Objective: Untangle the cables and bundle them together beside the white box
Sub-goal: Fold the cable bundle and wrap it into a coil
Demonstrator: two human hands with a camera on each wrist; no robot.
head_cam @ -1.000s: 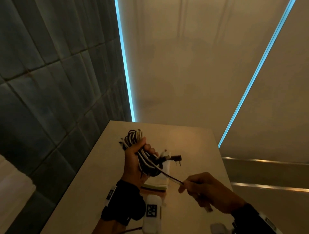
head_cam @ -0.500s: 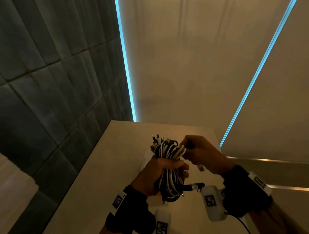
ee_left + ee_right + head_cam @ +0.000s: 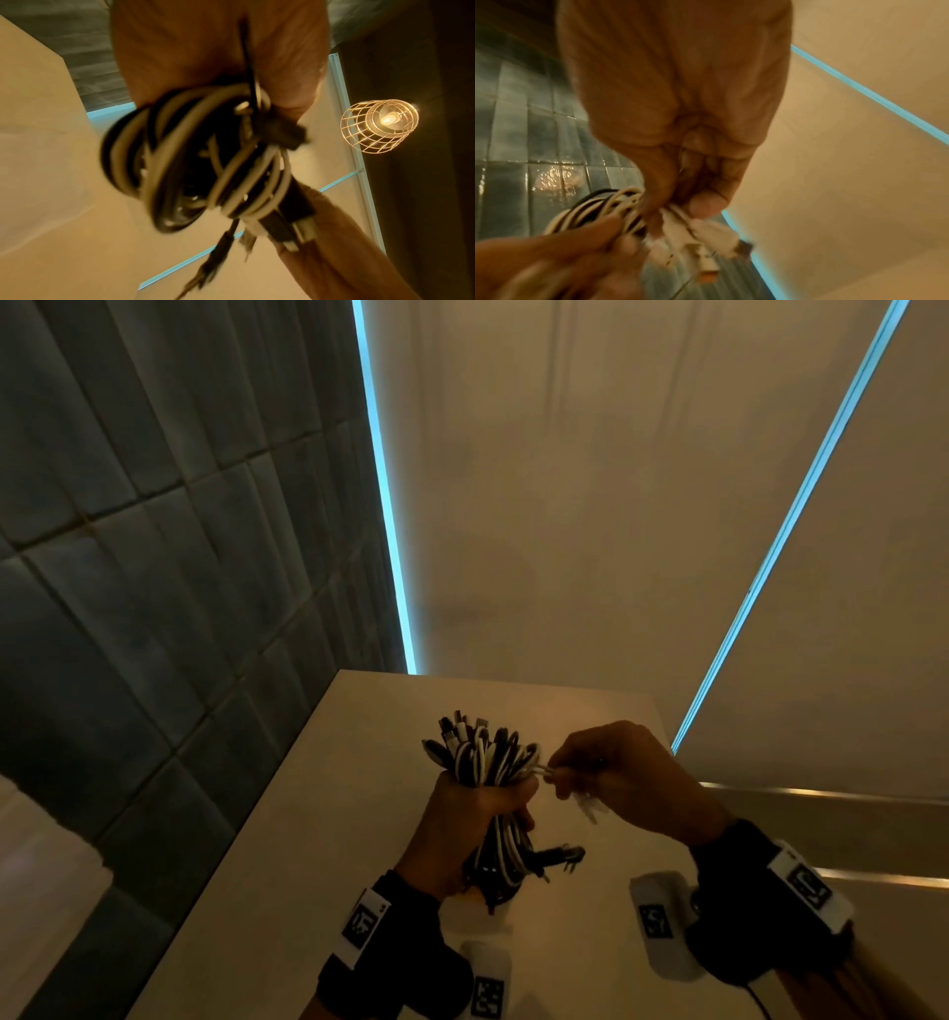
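Note:
My left hand [image 3: 493, 806] grips a bundle of black and white cables [image 3: 482, 757] round its middle and holds it upright above the table. Folded loops and several plugs stick out of the top of the fist. Coils and a black plug [image 3: 565, 855] hang below it. My right hand [image 3: 557, 775] pinches white cable ends [image 3: 549, 770] just right of the loops. The right wrist view shows white connectors [image 3: 700, 229] hanging from that pinch. The left wrist view shows the coiled bundle [image 3: 200, 166] under the palm. My left hand and the bundle hide the white box.
The beige table [image 3: 287, 839] runs to a beige back wall. A dark tiled wall [image 3: 154, 608] stands along its left side. Blue light strips [image 3: 390, 531] run up the walls. A caged lamp [image 3: 380, 125] hangs overhead.
A second ago my right hand was drawing a strand out to the lower right. It has risen to the bundle's top and now pinches white ends, and my left hand has turned the bundle upright.

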